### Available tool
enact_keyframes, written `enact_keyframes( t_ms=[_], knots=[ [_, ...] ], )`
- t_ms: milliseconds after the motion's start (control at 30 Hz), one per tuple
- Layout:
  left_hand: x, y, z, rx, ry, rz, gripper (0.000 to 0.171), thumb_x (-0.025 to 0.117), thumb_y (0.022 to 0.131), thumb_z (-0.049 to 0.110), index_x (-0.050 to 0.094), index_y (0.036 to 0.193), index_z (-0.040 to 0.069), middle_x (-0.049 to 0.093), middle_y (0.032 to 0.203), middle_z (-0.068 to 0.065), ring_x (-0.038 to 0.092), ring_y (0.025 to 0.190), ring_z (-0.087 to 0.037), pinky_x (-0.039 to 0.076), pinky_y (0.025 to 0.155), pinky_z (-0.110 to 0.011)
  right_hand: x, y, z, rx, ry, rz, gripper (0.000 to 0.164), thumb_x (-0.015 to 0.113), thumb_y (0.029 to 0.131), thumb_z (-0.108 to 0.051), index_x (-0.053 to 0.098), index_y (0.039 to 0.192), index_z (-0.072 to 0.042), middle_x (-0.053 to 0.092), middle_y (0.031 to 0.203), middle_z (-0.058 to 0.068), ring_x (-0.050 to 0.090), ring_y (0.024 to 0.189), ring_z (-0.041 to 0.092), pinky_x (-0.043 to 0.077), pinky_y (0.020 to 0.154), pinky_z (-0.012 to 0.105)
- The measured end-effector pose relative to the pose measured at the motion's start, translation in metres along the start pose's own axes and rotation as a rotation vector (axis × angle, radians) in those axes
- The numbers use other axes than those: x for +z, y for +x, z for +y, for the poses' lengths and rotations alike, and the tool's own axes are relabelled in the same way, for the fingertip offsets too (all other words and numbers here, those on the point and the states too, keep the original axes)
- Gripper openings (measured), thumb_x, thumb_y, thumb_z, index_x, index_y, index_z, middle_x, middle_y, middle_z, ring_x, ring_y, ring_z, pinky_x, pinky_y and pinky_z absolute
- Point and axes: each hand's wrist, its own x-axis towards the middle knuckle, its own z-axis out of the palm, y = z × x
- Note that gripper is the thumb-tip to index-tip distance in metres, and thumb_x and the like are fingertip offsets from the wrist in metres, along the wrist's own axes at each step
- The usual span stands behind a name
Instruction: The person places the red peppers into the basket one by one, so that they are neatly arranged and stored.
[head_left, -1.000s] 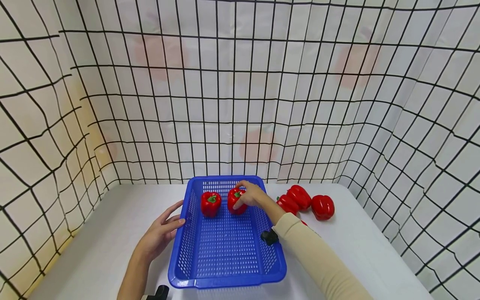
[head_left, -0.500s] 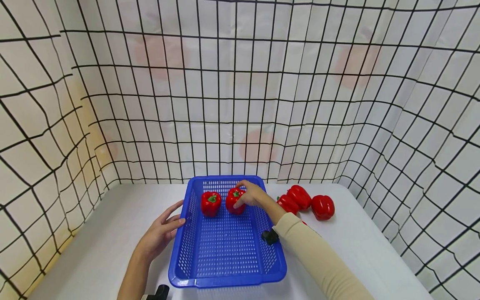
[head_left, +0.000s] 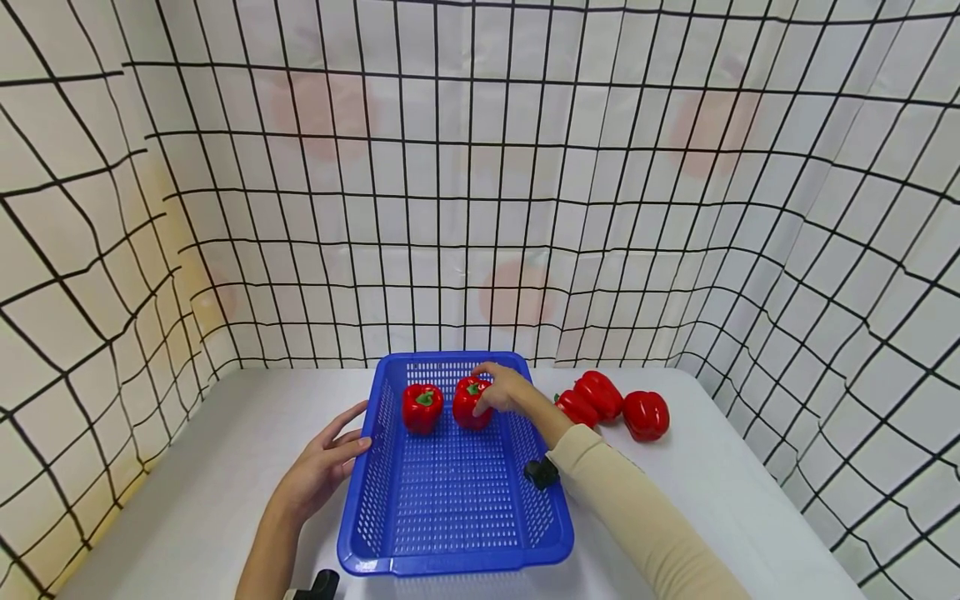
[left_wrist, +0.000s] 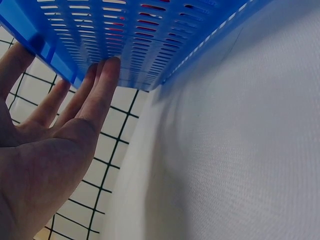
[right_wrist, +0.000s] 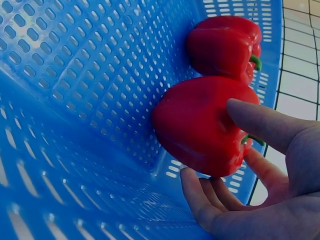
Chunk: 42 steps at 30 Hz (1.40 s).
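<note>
A blue perforated plastic basket (head_left: 456, 500) rests on the white table. Inside, near its far end, two red bell peppers stand side by side with their green stems up. My right hand (head_left: 504, 390) reaches over the basket's right side and has its thumb and fingers around the right-hand bell pepper (right_wrist: 200, 125). The other bell pepper (head_left: 422, 408) stands just left of it. My left hand (head_left: 322, 467) lies along the outside of the basket's left wall. In the left wrist view its fairly straight fingers (left_wrist: 102, 92) touch that wall.
Several more red bell peppers lie on the table right of the basket, one (head_left: 646, 415) farthest right and another (head_left: 597, 395) behind; my right arm partly covers this area. A black wire grid (head_left: 468, 208) with white sheeting encloses the table's back and sides.
The right-hand bell pepper shifts slightly left, then slightly back. My right thumb has drawn back a little across it. The left hand and the basket stay nearly still.
</note>
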Motion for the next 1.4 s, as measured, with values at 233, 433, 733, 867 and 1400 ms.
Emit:
enact_keyframes(
  t_ms=[233, 433, 733, 867, 1400],
  knots=[
    [0.000, 0.000, -0.001, 0.001, -0.001, -0.003, 0.076, 0.067, 0.098, 0.021, 0.026, 0.161, 0.027, 0.051, 0.149, -0.023, 0.067, 0.121, -0.033, 0.054, 0.101, -0.036, -0.002, -0.004, -0.001, -0.025, -0.035, 0.008, 0.079, 0.083, 0.076, 0.000, 0.053, 0.146, -0.020, 0.044, 0.153, 0.022, 0.048, 0.136, 0.046, 0.046, 0.107, 0.061],
    [0.001, 0.001, 0.000, -0.001, 0.005, 0.007, 0.075, 0.067, 0.097, 0.021, 0.026, 0.161, 0.027, 0.051, 0.149, -0.022, 0.067, 0.122, -0.032, 0.054, 0.101, -0.037, -0.014, -0.013, -0.006, -0.061, -0.069, 0.022, 0.078, 0.083, 0.078, -0.006, 0.051, 0.147, -0.022, 0.050, 0.149, 0.020, 0.052, 0.133, 0.043, 0.046, 0.107, 0.061],
    [0.001, 0.001, 0.000, -0.005, 0.006, 0.014, 0.076, 0.067, 0.097, 0.021, 0.026, 0.160, 0.027, 0.051, 0.149, -0.023, 0.068, 0.120, -0.032, 0.055, 0.101, -0.036, -0.036, -0.034, -0.002, -0.139, -0.120, 0.053, 0.076, 0.082, 0.082, -0.021, 0.047, 0.150, -0.023, 0.059, 0.138, 0.022, 0.060, 0.121, 0.039, 0.052, 0.100, 0.058],
    [0.000, 0.001, 0.000, -0.005, 0.004, 0.008, 0.075, 0.067, 0.098, 0.020, 0.026, 0.161, 0.026, 0.051, 0.149, -0.023, 0.068, 0.119, -0.031, 0.055, 0.101, -0.035, -0.045, -0.044, 0.003, -0.158, -0.136, 0.069, 0.076, 0.082, 0.083, -0.026, 0.046, 0.150, -0.023, 0.057, 0.140, 0.024, 0.059, 0.124, 0.040, 0.052, 0.099, 0.059],
    [0.001, 0.001, -0.001, -0.005, 0.024, 0.013, 0.075, 0.066, 0.098, 0.022, 0.026, 0.161, 0.028, 0.052, 0.149, -0.021, 0.065, 0.124, -0.033, 0.051, 0.107, -0.043, -0.070, -0.076, 0.028, -0.181, -0.174, 0.176, 0.080, 0.084, 0.080, -0.037, 0.046, 0.148, -0.023, 0.060, 0.136, 0.022, 0.062, 0.120, 0.040, 0.060, 0.088, 0.053]
  ],
)
